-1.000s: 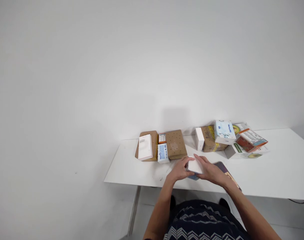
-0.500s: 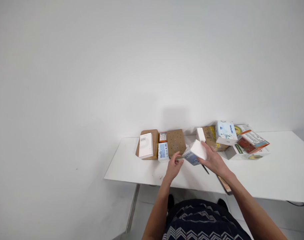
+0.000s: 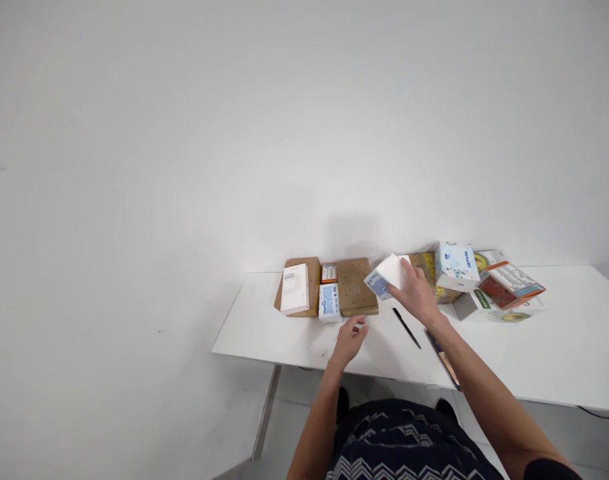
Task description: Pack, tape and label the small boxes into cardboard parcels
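My right hand [image 3: 415, 290] grips a white-and-blue box [image 3: 390, 270], held tilted above the table's back part. Part of the box is hidden by the fingers. Lower and to the left, my left hand [image 3: 351, 339] hovers over the table front, fingers loosely curled and apart, with nothing in it. Just beyond it stands a brown cardboard box [image 3: 357, 288] with small dots. Beside that are a small white-and-blue box [image 3: 329, 302] and a small orange-and-white box [image 3: 329, 272]. Further left, a flat white box [image 3: 295, 289] leans on another brown box [image 3: 313, 270].
At the right is a pile: a brown box with yellow tape [image 3: 443, 293], a light-blue box [image 3: 455, 265], an orange-edged box [image 3: 511, 285] and a white box with avocado pictures [image 3: 515, 313]. A black pen [image 3: 407, 328] and a dark flat object [image 3: 441, 357] lie on the white table [image 3: 559, 353].
My right hand has carried the white-and-blue box up and away from me, toward the wall. My left hand has moved slightly nearer the front edge, apart from the box.
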### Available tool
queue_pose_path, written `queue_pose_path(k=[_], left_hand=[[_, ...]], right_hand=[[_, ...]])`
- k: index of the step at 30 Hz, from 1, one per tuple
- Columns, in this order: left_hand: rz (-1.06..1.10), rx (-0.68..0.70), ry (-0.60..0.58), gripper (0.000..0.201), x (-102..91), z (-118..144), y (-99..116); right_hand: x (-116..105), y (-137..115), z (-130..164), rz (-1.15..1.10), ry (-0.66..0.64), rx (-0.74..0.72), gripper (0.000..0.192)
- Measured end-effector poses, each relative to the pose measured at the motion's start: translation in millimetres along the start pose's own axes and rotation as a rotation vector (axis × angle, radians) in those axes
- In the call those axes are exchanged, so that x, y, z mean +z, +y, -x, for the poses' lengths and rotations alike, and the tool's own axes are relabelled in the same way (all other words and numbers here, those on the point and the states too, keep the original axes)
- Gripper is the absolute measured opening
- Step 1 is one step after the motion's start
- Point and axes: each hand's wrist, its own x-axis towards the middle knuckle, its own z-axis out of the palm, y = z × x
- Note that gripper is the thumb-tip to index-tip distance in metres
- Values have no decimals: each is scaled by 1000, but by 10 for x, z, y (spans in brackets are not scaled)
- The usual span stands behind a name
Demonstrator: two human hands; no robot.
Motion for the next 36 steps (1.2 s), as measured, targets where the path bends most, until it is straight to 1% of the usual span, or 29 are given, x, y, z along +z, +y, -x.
queue_pose_path(k=[2,5,8,11,15,17,20,24,26,27,29,31,32,33,34,36], left_hand=[[-8,-15,11,35,-11,22,-8],[-12,-36,37,35,-26,52,-39],[-4,-45,48,35,-29,73,-79],[-1,-43,44,35,-12,75,-108],[-17,-30,45,34,18,53,-122],[-36,-29,71,32,24,35,-125],[-61,-49,133,31,11,0,-143],[-159,-48,203,33,-46,-84,-187],[-258,-34,228,35,-78,-162,-205],[-314,-35,237,37,-90,-214,-211],[-413,-63,260,43,-102,-347,-218],[-469,-109,274,49,-92,-506,-221],[-479,-142,278,53,-80,-588,-223],[-484,-182,279,57,-63,-664,-225],[-486,-225,276,62,-44,-733,-229],[-492,-302,270,70,-11,-835,-242]], right_hand=[[-15,13,-65,-48,132,-22,78],[-112,69,-132,-83,321,-21,84],[-264,157,-183,-66,401,56,88],[-399,255,-252,-29,405,152,87],[-473,366,-416,10,413,193,84],[-456,410,-520,27,413,211,82],[-374,462,-663,60,381,265,78],[-254,514,-746,78,272,312,77],[-233,524,-719,62,229,303,79],[-231,521,-686,55,238,290,79],[-220,490,-582,45,333,239,75],[-155,427,-432,28,432,146,64],[-88,387,-346,14,439,87,56],[6,345,-257,0,370,19,47],[124,307,-170,-16,231,-49,41],[406,251,-22,-1,-132,-138,34]])
